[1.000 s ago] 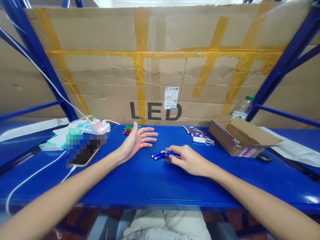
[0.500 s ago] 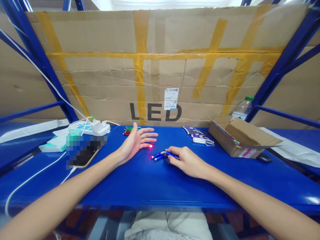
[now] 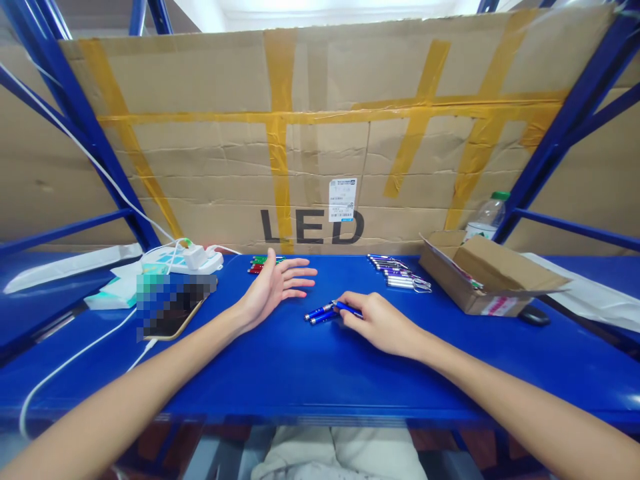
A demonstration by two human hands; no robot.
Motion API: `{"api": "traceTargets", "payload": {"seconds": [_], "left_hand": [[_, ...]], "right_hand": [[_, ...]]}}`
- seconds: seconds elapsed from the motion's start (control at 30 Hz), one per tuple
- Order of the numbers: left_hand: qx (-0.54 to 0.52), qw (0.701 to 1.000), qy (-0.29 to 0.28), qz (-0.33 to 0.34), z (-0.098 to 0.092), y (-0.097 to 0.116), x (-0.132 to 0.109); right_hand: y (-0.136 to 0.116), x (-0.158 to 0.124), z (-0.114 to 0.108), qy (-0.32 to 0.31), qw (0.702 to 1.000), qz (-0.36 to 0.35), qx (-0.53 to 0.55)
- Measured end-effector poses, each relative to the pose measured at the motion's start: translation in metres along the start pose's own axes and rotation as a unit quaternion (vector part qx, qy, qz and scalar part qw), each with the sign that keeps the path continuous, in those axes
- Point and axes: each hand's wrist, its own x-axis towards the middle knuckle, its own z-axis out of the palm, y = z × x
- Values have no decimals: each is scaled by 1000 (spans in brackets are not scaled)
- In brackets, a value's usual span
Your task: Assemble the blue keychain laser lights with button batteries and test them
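My right hand (image 3: 375, 319) is closed around a slim blue metal laser pointer (image 3: 347, 309), thumb and forefinger pinching it low over the table. Just left of those fingers lie two more blue laser pointers (image 3: 319, 312), side by side on the tabletop. My left hand (image 3: 274, 287) is held up edge-on, palm facing right, fingers apart and nothing in it. Behind it, partly hidden, are green pointers (image 3: 260, 259) and red pointers (image 3: 255, 269). To the right, a row of purple pointers (image 3: 387, 265) and silver ones (image 3: 400, 283) with wire clips lies on the table.
An opened cardboard box (image 3: 450, 283) stands at the right, with a bottle (image 3: 487, 217) behind and a black mouse (image 3: 534, 315) beside it. At left are a phone (image 3: 175, 320), tissue pack (image 3: 107, 297) and white power strip (image 3: 213, 261). A large cardboard sheet (image 3: 225, 173) backs the blue table (image 3: 300, 380).
The red light spot on my left little finger and the red glow at the pointer tips are gone. Both hands keep nearly the same place; the view has shifted slightly.
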Motion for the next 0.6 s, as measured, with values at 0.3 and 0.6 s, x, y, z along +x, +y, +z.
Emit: {"api": "traceTargets", "payload": {"seconds": [0.3, 0.6], "left_hand": [[7, 1000, 3, 0, 1, 2, -1], [-1, 1000, -8, -3, 0, 1, -1]], "right_hand": [[2, 0, -2, 3, 1000, -2, 1], [5, 2, -3, 58, 998, -6, 25]]}}
